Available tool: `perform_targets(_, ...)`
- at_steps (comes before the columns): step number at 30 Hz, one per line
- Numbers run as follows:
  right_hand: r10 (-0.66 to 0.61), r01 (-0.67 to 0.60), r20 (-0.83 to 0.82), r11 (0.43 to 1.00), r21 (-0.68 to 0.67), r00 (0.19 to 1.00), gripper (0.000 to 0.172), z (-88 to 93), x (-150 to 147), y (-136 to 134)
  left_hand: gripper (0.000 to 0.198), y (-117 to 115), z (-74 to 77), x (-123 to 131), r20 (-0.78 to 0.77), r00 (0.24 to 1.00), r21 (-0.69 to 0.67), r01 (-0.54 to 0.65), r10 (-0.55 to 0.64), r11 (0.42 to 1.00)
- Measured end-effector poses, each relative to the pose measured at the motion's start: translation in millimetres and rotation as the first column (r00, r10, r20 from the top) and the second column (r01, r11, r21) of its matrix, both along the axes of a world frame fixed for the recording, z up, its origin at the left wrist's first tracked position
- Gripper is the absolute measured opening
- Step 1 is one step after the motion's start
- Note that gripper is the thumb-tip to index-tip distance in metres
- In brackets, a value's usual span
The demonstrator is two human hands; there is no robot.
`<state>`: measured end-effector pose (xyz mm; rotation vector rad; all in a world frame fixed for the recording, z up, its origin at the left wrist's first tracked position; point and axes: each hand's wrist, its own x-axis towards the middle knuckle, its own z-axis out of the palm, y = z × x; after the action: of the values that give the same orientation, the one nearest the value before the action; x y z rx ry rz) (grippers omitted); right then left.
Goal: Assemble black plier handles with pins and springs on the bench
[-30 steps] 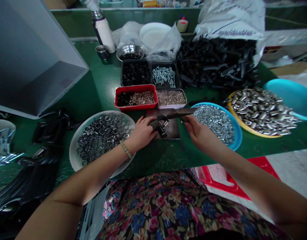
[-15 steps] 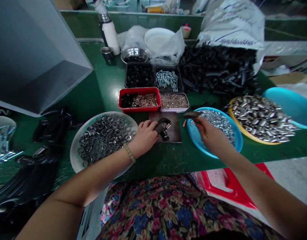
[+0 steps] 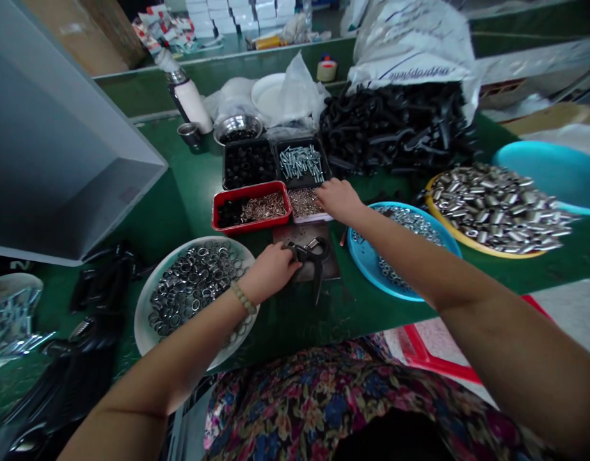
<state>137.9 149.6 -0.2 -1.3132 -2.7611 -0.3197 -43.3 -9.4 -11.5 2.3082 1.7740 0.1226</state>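
My left hand (image 3: 270, 270) is closed on a black clamp-like part (image 3: 308, 253) that rests on a dark metal plate (image 3: 327, 269) on the green table. My right hand (image 3: 339, 199) reaches forward over a white tray of small shiny metal pieces (image 3: 303, 202), fingers curled down into it; what they hold, if anything, is hidden. A white bowl of metal rings (image 3: 192, 282) lies just left of my left hand. A blue bowl of silver nuts (image 3: 400, 256) sits under my right forearm.
A red tray (image 3: 249, 208), two black trays of caps (image 3: 248, 163) and screws (image 3: 301, 161), a heap of black handles (image 3: 395, 131), a yellow bowl of metal sleeves (image 3: 496, 205), a teal basin (image 3: 554, 166) and a grey bin (image 3: 59, 147) surround the plate.
My right hand has left the blue bowl, let go of the dark tool it held, and moved forward to the tray of small pieces. My left hand stays on the black part.
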Motion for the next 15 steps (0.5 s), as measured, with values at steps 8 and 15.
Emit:
perform_targets(8,-0.008,0.008,0.018,1.0,0.017,1.0,0.024,-12.6,-13,14,0.026,127,21.5,24,-0.143,0.988,0.26,-0.014,0.053,0.966)
perform_targets(15,0.02,-0.019,-0.028,1.0,0.022,0.999,0.021,-11.2,-10,17,0.028,147,8.7,31,-0.109,0.989,0.263,-0.068,0.1,0.962)
